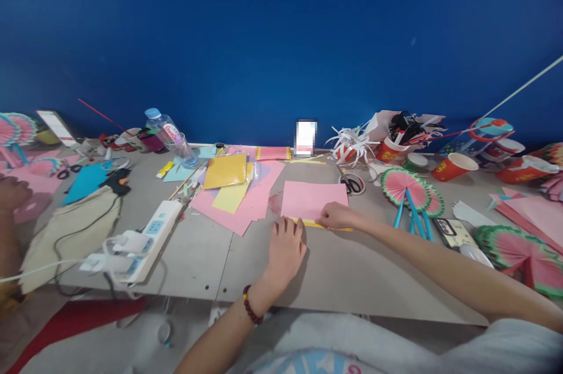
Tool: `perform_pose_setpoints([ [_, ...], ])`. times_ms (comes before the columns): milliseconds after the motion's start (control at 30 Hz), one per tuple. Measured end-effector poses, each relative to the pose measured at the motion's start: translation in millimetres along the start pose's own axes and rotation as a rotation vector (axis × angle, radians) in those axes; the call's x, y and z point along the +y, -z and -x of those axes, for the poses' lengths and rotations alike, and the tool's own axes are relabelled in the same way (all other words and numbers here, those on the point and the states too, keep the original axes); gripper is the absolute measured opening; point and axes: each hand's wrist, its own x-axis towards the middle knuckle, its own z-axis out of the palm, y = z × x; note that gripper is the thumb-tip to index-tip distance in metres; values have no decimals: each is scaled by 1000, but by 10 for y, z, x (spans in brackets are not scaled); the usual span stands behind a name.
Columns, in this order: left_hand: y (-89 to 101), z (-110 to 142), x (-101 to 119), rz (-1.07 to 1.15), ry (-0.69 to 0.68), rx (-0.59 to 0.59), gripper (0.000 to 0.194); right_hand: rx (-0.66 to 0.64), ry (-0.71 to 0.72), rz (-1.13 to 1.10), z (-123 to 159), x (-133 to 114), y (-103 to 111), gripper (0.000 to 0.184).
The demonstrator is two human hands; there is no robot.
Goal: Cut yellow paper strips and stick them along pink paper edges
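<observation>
A pink sheet of paper (308, 199) lies on the grey table in front of me, with a yellow paper strip (312, 224) along its near edge. My left hand (285, 251) rests palm down, fingers spread, its fingertips on the left end of that edge. Curled closed, my right hand (338, 216) presses on the strip farther right; whatever its fingers may hold is hidden. Beyond the sheet's upper right corner are black-handled scissors (353, 185) by a roll of tape.
A power strip (156, 236), more pink paper (235, 221) and a water bottle (171, 136) lie to the left. Watermelon-patterned paper fans (404, 189), a phone (455, 233) and paper cups (455, 167) are on the right. Another person's hand (13, 193) is at far left.
</observation>
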Motion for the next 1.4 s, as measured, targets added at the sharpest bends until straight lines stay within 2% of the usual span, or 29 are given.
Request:
perform_pose_setpoints([
  [233, 35, -4, 102, 3, 33, -4, 52, 25, -2, -8, 24, 18, -21, 36],
  [533, 21, 14, 69, 16, 24, 3, 49, -52, 14, -77, 103, 193, 47, 34],
  [733, 4, 24, 57, 21, 25, 9, 50, -50, 21, -119, 135, 304, 35, 32],
  [900, -3, 17, 70, 10, 27, 10, 50, 23, 40, -222, 163, 299, 27, 32],
  [1033, -17, 12, 84, 3, 36, 9, 51, 169, 88, -329, 148, 346, -70, 17],
  [1167, -25, 9, 92, 9, 35, 25, 51, 177, 137, -389, 97, 420, -196, 14],
  [1400, 1, 7, 106, -19, 54, 19, 51, 247, 69, -353, 49, 401, -263, 10],
])
